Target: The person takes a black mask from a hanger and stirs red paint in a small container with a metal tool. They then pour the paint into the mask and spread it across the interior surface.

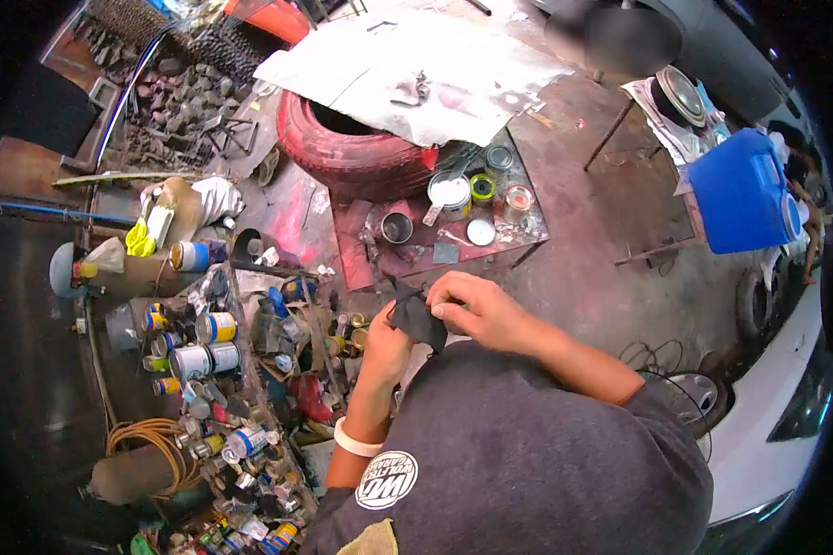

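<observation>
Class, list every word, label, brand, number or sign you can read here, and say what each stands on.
"WG": large letters in the round logo on the dark shirt.
Smaller lettering above them: possibly "GARAGE", the rest unclear.
Labels on the cans at left: too small and blurred.

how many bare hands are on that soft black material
2: the left bare hand at the left side of the soft black material, the right bare hand at its right side. Some fingers are partly hidden.

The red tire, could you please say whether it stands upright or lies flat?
The tire lies flat: its dark opening faces up, partly covered by the white sheet.
</observation>
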`<action>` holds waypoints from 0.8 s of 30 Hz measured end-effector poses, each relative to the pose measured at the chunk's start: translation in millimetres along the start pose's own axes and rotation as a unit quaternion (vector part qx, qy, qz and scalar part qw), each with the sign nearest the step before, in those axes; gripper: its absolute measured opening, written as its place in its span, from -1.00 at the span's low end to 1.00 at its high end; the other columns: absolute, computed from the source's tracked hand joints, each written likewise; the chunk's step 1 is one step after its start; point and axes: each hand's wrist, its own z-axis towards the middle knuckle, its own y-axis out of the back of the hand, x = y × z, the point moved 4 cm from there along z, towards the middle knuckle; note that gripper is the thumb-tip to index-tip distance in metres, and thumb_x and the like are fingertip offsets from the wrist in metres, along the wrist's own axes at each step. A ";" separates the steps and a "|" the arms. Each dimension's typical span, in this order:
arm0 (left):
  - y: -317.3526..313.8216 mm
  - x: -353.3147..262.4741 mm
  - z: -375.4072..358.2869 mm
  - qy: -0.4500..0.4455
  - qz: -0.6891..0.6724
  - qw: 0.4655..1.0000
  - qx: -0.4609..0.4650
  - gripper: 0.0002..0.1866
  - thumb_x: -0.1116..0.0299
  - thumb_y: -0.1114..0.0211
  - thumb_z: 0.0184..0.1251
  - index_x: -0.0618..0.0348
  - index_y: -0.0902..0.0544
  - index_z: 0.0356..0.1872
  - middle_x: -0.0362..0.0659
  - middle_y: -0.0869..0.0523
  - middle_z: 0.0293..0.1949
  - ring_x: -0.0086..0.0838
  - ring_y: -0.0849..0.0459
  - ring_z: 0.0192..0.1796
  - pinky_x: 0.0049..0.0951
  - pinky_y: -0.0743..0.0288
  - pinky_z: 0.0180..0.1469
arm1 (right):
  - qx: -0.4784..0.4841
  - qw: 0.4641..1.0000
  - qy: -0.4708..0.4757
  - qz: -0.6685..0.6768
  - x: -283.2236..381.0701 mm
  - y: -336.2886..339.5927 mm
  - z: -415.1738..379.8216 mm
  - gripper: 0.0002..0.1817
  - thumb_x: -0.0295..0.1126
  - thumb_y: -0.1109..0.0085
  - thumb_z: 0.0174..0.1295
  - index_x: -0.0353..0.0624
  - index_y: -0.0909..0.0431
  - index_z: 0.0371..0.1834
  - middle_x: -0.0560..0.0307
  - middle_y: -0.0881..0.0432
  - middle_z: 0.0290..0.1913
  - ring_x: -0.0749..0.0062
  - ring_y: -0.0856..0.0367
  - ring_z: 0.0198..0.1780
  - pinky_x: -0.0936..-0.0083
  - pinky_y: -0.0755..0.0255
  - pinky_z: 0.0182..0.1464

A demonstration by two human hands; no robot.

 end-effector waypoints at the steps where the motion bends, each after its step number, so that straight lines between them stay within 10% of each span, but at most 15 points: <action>1: 4.6 2.2 1.1 -0.002 -0.005 1.000 -0.001 -0.84 0.48 -0.35 0.58 0.19 -0.65 0.08 -0.21 -0.77 -0.13 -0.51 -0.76 -0.22 -0.45 -0.69 -0.16 | -0.002 1.000 0.003 -0.012 -1.0 1.4 2.2 -0.87 -0.45 -0.25 0.49 -0.31 -0.60 -0.08 0.04 -0.68 0.03 0.33 -0.67 0.05 0.37 -0.55 0.15; 8: 4.7 -15.7 -5.0 -0.036 0.066 0.996 -0.053 -0.88 0.63 -0.19 0.53 0.20 -0.54 -0.04 -0.13 -0.70 -0.05 -0.53 -0.70 -0.27 -0.48 -0.64 -0.25 | 0.004 0.963 -0.209 0.168 -7.4 0.2 8.3 -0.85 -0.44 -0.31 0.49 -0.27 -0.62 0.00 0.16 -0.66 -0.02 0.56 -0.65 -0.08 0.50 -0.58 -0.08; 11: -6.2 -18.9 -5.0 -0.082 0.123 0.987 -0.058 -0.86 0.63 -0.21 0.51 0.21 -0.54 -0.02 -0.16 -0.68 -0.06 -0.57 -0.69 -0.22 -0.48 -0.64 -0.19 | -0.011 0.994 -0.043 0.105 -5.6 -5.6 9.2 -0.83 -0.46 -0.33 0.50 -0.26 -0.61 0.03 0.17 -0.64 -0.05 0.58 -0.65 -0.13 0.53 -0.57 -0.13; 24: -22.3 -37.9 -13.8 -0.169 0.404 0.898 -0.041 -0.87 0.63 -0.39 0.40 0.35 -0.63 -0.12 -0.17 -0.62 -0.18 -0.50 -0.66 -0.17 -0.45 -0.54 -0.11 | -0.021 0.992 0.083 -0.097 -2.5 5.1 2.9 -0.79 -0.48 -0.32 0.43 -0.26 -0.67 0.07 -0.09 -0.64 -0.08 -0.05 -0.69 -0.05 0.19 -0.58 0.01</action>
